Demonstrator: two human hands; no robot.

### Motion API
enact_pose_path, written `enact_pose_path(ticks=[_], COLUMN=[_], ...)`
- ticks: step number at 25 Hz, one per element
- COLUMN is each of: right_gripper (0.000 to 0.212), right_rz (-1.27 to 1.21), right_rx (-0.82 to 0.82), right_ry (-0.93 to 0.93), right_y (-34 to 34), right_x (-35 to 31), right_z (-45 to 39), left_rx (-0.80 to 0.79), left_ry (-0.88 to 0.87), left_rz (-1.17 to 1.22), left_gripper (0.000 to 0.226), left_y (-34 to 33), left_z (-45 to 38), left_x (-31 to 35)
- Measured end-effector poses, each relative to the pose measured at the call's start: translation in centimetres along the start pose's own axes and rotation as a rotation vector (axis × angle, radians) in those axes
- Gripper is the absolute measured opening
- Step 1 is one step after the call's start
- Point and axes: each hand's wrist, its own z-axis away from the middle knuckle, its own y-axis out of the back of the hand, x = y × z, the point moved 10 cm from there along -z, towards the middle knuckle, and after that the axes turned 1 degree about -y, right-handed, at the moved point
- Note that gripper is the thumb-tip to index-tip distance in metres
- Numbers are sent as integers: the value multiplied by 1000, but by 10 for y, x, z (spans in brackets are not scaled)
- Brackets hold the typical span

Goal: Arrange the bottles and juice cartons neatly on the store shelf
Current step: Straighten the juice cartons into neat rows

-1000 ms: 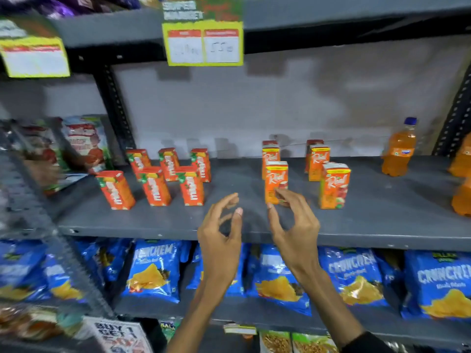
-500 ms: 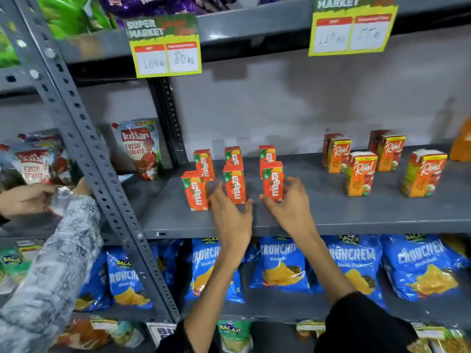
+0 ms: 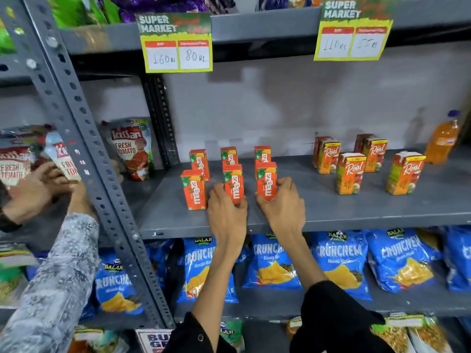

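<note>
Standing on the grey shelf (image 3: 331, 215): six orange "maaza" cartons (image 3: 194, 189) in two rows at left; five "Real" juice cartons (image 3: 350, 173) to the right; one orange bottle (image 3: 443, 141) with a blue cap at far right. Price cards above read "SUPER MARKET", "160 Rs", "80 Rs", "110 Rs". "CRUNCHEM" bags (image 3: 341, 261) lay on the shelf below. The left hand (image 3: 225, 215) was closed around the front middle maaza carton (image 3: 233, 183); the right hand (image 3: 283, 207) was clamped on the front right maaza carton (image 3: 266, 180).
</note>
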Motion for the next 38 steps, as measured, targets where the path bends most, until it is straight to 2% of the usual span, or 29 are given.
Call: enact_pose_path(ticks=[13, 16, 18, 20, 23, 25, 27, 29, 32, 36, 38], right_gripper=[60, 68, 72, 61, 29, 18, 17, 28, 58, 93, 98], right_rz=[17, -14, -146, -302, -375, -379, -362, -317, -222, -108, -100], right_rx=[-1, -46, -52, -31, 78, 160, 233, 286, 321, 108, 16], right_ry=[57, 56, 46, 64, 91, 119, 137, 109, 1, -68, -75], right_y=[-4, -4, 3, 20, 63, 96, 133, 168, 204, 193, 182], right_x=[0, 2, 11, 20, 52, 78, 109, 146, 212, 247, 251], right_z=[-1, -1, -1, 0, -12, -27, -48, -69, -103, -136, -143], left_rx=[16, 18, 63, 179, 299, 223, 71, -45, -106, -91, -84], left_ry=[-34, -5, 21, 25, 24, -27, -87, -89, 1, 88, 112], left_rz=[1, 12, 107, 250, 356, 349, 330, 289, 194, -19, -79], left_gripper=[50, 74, 90, 84, 59, 42, 33, 40, 68, 89, 91], left_y=[3, 3, 7, 19, 18, -11, -52, -93, -145, -181, -188], left_z=[3, 4, 9, 26, 63, 80, 89, 96, 102, 97, 91], left_x=[3, 0, -2, 4, 34, 70, 119, 160, 194, 203, 207])
